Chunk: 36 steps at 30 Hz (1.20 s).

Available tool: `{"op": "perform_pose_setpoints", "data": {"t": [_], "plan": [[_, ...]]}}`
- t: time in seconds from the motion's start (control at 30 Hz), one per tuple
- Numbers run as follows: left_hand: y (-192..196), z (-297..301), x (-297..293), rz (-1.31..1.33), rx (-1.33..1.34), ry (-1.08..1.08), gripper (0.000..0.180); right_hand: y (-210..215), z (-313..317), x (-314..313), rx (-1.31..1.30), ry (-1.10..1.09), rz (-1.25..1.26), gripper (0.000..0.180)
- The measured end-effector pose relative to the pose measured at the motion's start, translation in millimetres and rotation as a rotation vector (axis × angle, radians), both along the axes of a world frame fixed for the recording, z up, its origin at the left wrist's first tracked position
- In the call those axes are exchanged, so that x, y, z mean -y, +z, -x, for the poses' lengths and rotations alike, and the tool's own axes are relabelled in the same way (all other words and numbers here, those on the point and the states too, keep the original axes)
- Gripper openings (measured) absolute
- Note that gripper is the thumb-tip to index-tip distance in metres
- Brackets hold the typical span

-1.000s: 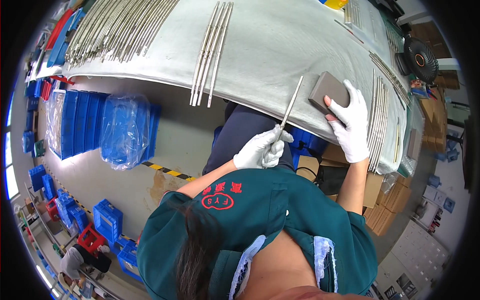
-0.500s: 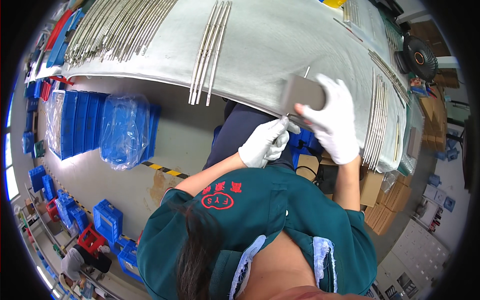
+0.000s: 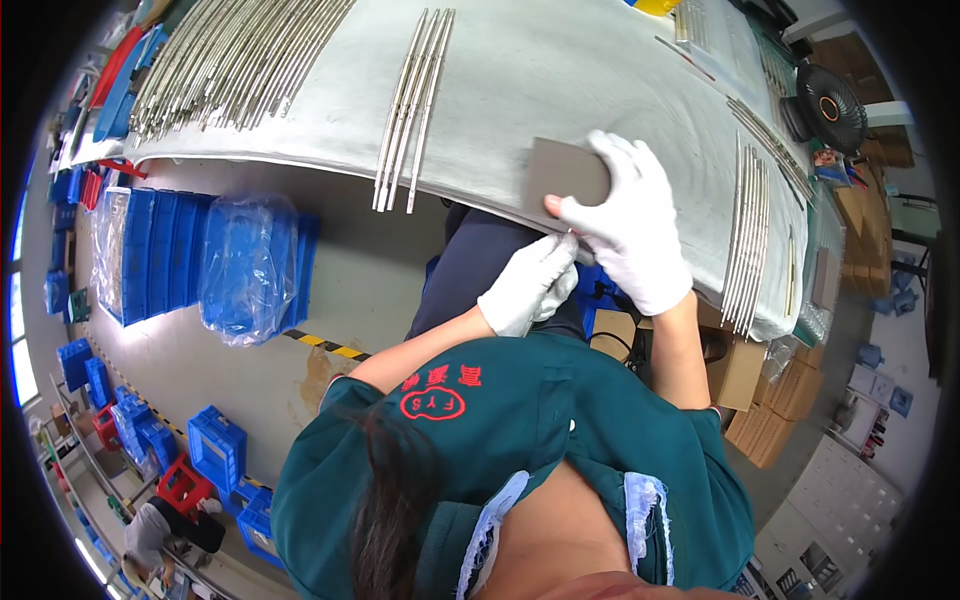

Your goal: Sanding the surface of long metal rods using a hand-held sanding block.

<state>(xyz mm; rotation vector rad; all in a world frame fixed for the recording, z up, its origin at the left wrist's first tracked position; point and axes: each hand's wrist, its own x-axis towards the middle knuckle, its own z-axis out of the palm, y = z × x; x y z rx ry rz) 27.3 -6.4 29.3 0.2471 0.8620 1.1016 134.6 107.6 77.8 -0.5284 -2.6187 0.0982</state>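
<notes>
Both my hands wear white gloves at the near edge of a grey cloth-covered table (image 3: pixel 560 90). My right hand (image 3: pixel 632 222) presses a flat grey-brown abrasive block (image 3: pixel 558 168) down on the table edge. Just below it, my left hand (image 3: pixel 528 285) is pinched shut on the near end of a thin metal rod. The rest of the rod is hidden under the block and my right hand.
Three rods (image 3: pixel 412 110) lie together mid-table, a large bundle of rods (image 3: pixel 230 55) far left, and another row of rods (image 3: pixel 745 230) at the right. Blue bins (image 3: pixel 155 255) and a plastic-wrapped stack (image 3: pixel 250 265) stand on the floor. A fan (image 3: pixel 830 105), cardboard boxes (image 3: pixel 790 390) and another person (image 3: pixel 160 525) are nearby.
The rod stood out across the table beside the block. My right hand has since slid the block left over it, and the rod is now covered.
</notes>
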Motion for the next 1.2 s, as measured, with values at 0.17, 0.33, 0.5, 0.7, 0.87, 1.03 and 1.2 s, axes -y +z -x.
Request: {"op": "perform_pose_setpoints", "data": {"t": [0.17,0.33,0.5,0.7,0.87,1.03,1.2], "plan": [[-4.2,2.3,1.5,0.007,-0.016,0.038,0.033,7.5,-41.7,-11.5,0.081,-0.048,0.01,0.039],[-2.6,0.7,-0.1,0.002,0.016,0.018,0.037,9.8,-68.4,-8.6,0.069,-0.257,0.078,0.05],[-0.2,2.4,-0.6,0.006,-0.03,-0.023,0.04,12.2,-40.7,-0.5,0.047,-0.149,0.012,0.044],[-9.8,-0.6,1.5,0.013,-0.083,-0.006,0.039,3.6,-14.8,-3.2,-0.003,-0.009,-0.041,0.031],[-8.5,2.7,1.3,0.056,0.093,0.015,0.039,10.9,-10.4,-2.9,0.013,-0.011,0.037,0.027],[-11.6,0.0,2.5,0.036,0.213,0.004,0.045,9.1,-45.1,-11.3,0.066,-0.099,0.058,0.033],[-8.3,-2.0,1.8,0.038,0.182,0.053,0.045,1.0,-8.2,-0.3,-0.011,-0.046,0.073,0.036]]}}
